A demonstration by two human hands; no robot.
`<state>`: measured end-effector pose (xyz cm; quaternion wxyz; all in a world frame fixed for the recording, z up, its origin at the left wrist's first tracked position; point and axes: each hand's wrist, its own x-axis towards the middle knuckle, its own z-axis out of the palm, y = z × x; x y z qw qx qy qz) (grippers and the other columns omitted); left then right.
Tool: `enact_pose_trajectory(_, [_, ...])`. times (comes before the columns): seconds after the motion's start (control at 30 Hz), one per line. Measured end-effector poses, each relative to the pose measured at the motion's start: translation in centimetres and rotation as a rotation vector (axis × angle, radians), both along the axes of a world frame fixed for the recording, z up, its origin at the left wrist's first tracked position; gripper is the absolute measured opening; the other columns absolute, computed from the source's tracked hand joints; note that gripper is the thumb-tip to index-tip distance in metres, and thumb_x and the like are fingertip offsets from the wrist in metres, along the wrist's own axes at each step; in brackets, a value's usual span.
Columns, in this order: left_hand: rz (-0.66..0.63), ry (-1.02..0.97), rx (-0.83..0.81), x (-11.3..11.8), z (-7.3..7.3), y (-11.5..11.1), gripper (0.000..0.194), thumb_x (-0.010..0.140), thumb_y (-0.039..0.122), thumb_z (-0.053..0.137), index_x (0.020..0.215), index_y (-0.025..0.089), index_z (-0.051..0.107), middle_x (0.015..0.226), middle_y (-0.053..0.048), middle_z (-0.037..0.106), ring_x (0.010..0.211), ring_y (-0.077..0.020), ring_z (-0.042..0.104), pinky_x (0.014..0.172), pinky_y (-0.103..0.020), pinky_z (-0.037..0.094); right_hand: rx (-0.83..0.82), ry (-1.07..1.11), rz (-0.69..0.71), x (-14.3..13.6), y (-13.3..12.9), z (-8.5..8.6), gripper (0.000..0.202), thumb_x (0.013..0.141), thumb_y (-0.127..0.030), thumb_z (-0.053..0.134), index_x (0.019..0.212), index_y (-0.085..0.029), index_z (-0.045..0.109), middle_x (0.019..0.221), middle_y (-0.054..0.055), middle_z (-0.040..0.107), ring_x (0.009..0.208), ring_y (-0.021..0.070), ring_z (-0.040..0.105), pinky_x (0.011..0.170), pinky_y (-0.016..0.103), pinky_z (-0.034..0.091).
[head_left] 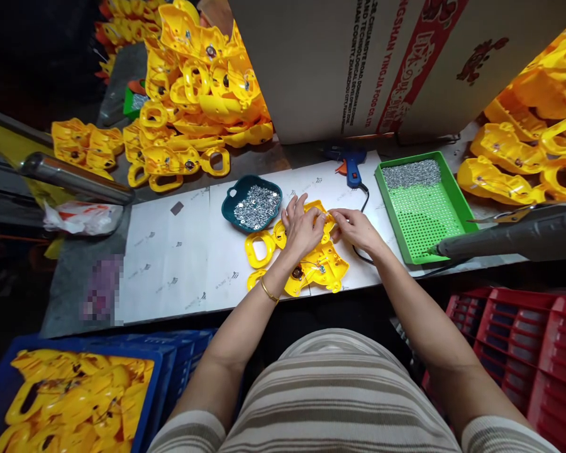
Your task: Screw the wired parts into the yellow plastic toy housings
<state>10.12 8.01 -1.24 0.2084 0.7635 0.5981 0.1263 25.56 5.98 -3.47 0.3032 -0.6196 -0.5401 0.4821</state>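
My left hand (304, 229) lies over the yellow plastic shells (329, 261) on the worktop (165, 277), centre of the frame, fingers bent. My right hand (357, 231) is at their upper right edge, fingers drawn narrow; I cannot tell whether either set grips anything small. The teal bowl (227, 206) of metal bits sits just left, the blue glue gun (353, 173) above right.

The pale rectangular cardboard box (311, 69) at the far side reads "YINGJIA FOOD" in red and "CHUANGYE ROAD" in black.
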Motion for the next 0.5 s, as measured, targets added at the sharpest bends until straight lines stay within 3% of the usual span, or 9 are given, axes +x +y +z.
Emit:
enact_pose_trajectory(0.17, [-0.018,-0.009,0.000,0.0,-0.3,0.4,0.019,0.092,0.030,0.051,0.086,0.021,0.066,0.151,-0.008,0.042,0.145,-0.0312,0.024,0.116,-0.061,0.015,0.004,0.039,0.001,0.0,0.2,0.1,0.029,0.095,-0.035,0.046,0.103,-0.017,0.066,0.063,0.002,0.069,0.065,0.0171,0.071,0.060,0.022,0.050])
enact_pose_trajectory(0.27, [-0.033,-0.035,0.006,-0.3,-0.6,0.6,0.018,0.092,0.029,0.051,0.085,0.021,0.065,0.148,-0.007,0.046,0.144,-0.0311,0.027,0.115,-0.062,0.014,-0.077,0.158,0.036,-0.1,0.7,0.8,0.030,0.095,-0.037,0.047,0.089,-0.015,0.066,0.069,0.004,0.068,0.061,0.0147,0.068,0.050,0.019,0.047])
enact_pose_trajectory(0.5, [-0.055,-0.102,0.027,-1.2,-0.9,1.0,0.017,0.093,0.029,0.051,0.085,0.022,0.064,0.137,-0.006,0.055,0.131,-0.0287,0.042,0.113,-0.062,0.018,-0.236,0.285,0.067,-0.7,2.5,2.1,0.020,0.091,-0.029,0.057,0.080,-0.013,0.062,0.063,0.002,0.063,0.052,0.0089,0.059,0.046,0.016,0.046])
